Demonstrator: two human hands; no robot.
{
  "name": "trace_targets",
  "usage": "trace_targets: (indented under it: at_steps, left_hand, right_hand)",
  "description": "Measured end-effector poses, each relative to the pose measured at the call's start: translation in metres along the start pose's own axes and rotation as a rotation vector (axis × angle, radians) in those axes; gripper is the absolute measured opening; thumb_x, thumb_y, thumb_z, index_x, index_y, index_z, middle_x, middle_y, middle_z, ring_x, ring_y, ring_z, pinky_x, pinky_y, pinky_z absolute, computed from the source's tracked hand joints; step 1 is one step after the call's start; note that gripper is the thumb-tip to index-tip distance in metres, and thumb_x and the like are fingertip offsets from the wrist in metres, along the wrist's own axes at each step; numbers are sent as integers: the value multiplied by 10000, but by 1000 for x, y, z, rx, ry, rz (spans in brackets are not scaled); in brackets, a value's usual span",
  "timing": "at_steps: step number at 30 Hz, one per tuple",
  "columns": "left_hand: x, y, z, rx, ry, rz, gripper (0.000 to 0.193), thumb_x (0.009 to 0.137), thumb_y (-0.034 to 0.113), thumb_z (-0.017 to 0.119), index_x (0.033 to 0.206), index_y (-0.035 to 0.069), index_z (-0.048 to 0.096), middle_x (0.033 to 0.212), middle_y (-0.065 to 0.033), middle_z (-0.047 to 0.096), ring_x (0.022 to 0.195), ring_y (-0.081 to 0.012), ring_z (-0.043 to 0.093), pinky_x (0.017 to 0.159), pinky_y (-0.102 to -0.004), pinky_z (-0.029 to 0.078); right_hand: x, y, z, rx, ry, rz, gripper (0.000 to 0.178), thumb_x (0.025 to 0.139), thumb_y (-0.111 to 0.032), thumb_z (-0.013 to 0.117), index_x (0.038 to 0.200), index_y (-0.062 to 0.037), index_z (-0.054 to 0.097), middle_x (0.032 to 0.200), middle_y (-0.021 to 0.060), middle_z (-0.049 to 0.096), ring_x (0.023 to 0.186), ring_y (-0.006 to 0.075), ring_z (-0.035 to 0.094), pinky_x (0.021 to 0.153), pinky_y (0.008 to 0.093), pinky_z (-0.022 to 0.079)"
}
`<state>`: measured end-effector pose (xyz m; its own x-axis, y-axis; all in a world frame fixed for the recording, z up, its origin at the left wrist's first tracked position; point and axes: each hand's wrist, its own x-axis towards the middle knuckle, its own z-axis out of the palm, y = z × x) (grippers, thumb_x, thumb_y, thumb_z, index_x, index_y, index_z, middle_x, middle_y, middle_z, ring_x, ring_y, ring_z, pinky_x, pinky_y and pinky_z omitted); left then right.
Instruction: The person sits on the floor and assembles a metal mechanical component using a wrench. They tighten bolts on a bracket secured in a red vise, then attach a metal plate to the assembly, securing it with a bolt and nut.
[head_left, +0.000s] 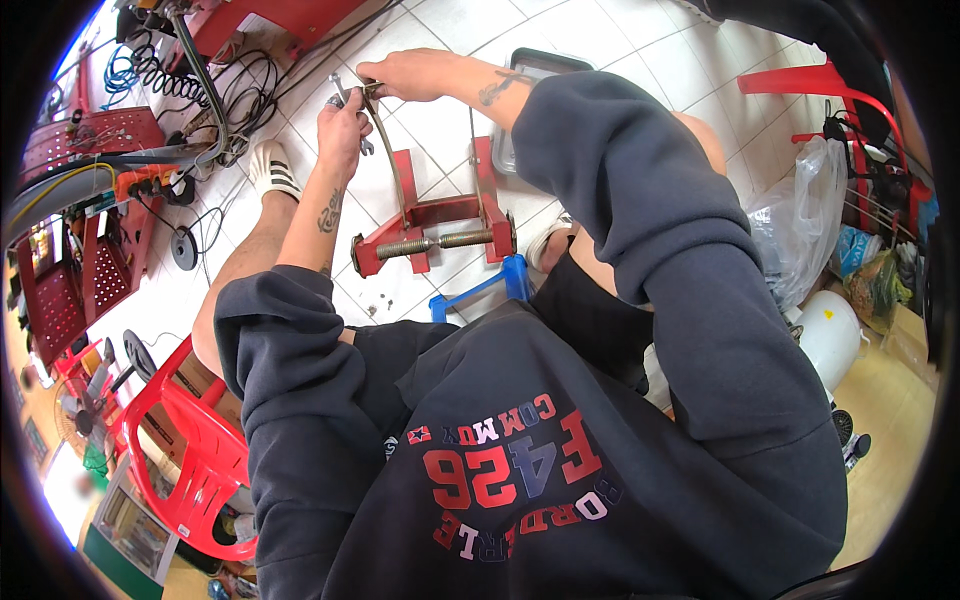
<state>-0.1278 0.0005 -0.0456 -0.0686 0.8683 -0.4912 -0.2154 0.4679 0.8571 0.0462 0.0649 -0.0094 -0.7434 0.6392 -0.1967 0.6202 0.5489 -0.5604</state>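
My left hand [341,128] is closed around a silver wrench [338,84], whose jaws stick out at both ends of the fist. Just to its right, my right hand [412,75] is bent with its fingers curled at the upper end of a long thin metal bar [389,150]. What those fingertips grip is too small to make out. The bar runs down to a red metal frame [445,210] on the floor between my feet. A threaded rod [405,248] crosses the frame's near side. Both hands are close together above the frame's far end.
A blue plastic stool [482,287] stands nearest my lap. Beyond my right forearm lies a grey-rimmed plastic tray [545,62]. Red chairs [185,455] flank me, one left, one far right. Black cables [250,100] and red perforated racks are at upper left. A clear plastic bag [800,220] sits right.
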Motion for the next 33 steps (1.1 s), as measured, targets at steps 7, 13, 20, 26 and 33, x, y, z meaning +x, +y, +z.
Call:
trace_targets:
  at_steps: [7,13,20,26,33]
  left_hand:
    - [2,2,10,231,111,-7,347,1028,322,546,799,68,488,595,64,385,471,-60,306,441,-260,265]
    - [11,0,5,474,172,-7,554,1003,481,514,656,49,531,562,-9,476,459,-101,431,418,-296,323]
    - [8,4,10,393,140,-32,560,1009,523,469,688,67,514,550,27,405,436,-86,354,401,-290,266]
    - [5,5,10,26,61,-39,398,1038,370,479,772,74,479,605,53,374,456,-63,304,419,-269,240]
    - [6,2,-2,-29,-56,-40,279,1047,253,506,857,50,489,678,33,420,512,-56,317,459,-235,265]
  right_hand:
    - [3,6,5,-46,8,-22,286,993,-305,549,1212,-129,504,942,142,691,874,337,672,732,480,507]
    - [3,5,6,42,44,-63,264,972,-269,581,1175,-121,500,903,153,687,845,362,662,713,485,497]
    - [0,7,6,-20,65,-53,228,979,-257,570,1148,-123,499,878,155,691,818,364,666,699,488,498]
    - [1,4,4,7,43,-20,184,986,-244,558,1084,-110,478,865,142,690,775,337,677,670,471,503]
    - [2,2,3,-53,2,9,219,993,-267,547,1154,-126,496,923,142,690,856,335,678,718,476,511]
